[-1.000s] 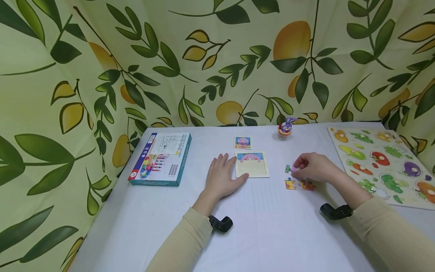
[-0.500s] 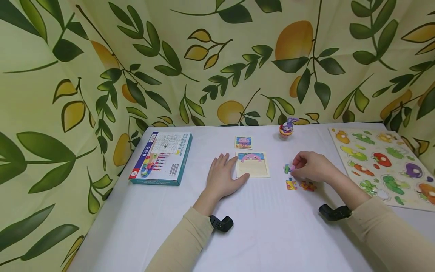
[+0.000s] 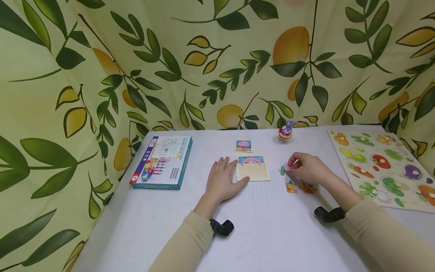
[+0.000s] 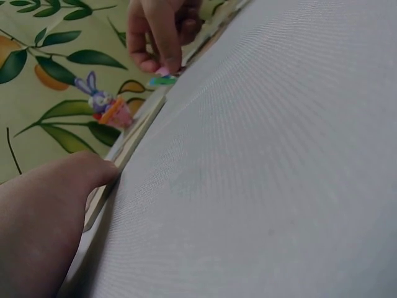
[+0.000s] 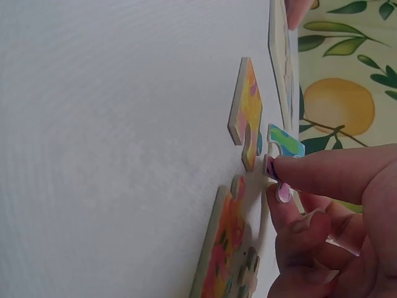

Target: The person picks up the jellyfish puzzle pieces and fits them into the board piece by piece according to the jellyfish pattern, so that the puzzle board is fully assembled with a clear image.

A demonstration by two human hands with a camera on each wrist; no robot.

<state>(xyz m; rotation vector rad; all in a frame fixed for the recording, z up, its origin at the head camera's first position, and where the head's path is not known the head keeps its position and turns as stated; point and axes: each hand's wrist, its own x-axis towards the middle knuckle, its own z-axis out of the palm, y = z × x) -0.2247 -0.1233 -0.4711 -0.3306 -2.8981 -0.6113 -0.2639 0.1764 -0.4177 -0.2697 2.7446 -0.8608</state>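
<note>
Cloth (image 3: 163, 22) with big leaves and yellow fruit on it hangs behind a white bench (image 3: 265, 234). On the bench lies a small puzzle frame (image 3: 252, 173) with a pink picture at its top. Someone's left hand (image 3: 222, 179) lies with its fingers straight, its thumb touching the frame. Their right hand (image 3: 310, 169), well apart from the left, pinches a green and pink puzzle piece (image 3: 283, 170) to the right of the frame. Two more pieces (image 3: 291, 187) lie just by that hand. One picture card (image 3: 243, 146) lies past the frame.
</note>
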